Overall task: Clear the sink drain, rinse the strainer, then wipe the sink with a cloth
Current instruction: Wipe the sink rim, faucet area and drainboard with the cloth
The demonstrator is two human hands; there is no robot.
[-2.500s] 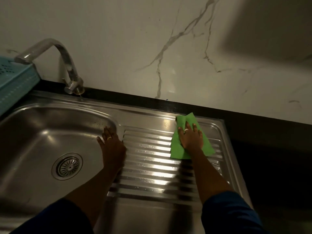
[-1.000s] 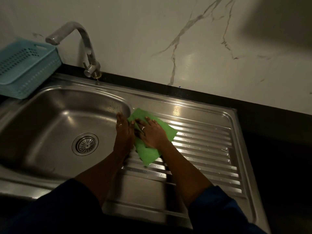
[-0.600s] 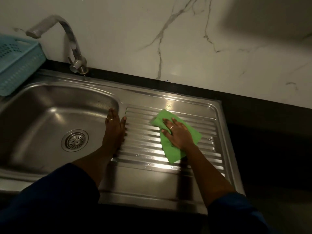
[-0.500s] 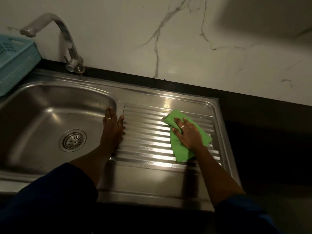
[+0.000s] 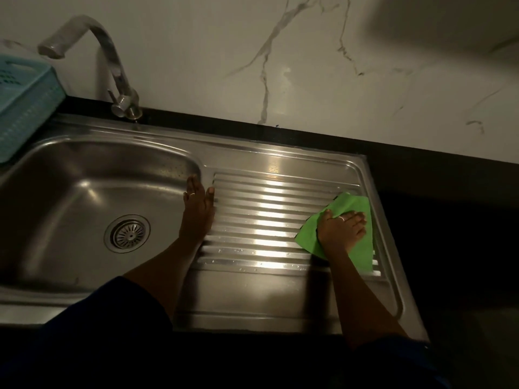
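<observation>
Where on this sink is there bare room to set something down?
Free: the ribbed drainboard between the left hand and the cloth; the flat strip in front of it, between the forearms; the basin floor around the strainer. Crowded: the drainboard's right end, under the right hand and cloth.

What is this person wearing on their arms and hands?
Dark blue sleeves end near the elbows, leaving both forearms bare. The left hand wears a thin pale ring on one finger, and the right hand wears a similar one. No gloves or watch show.
</observation>
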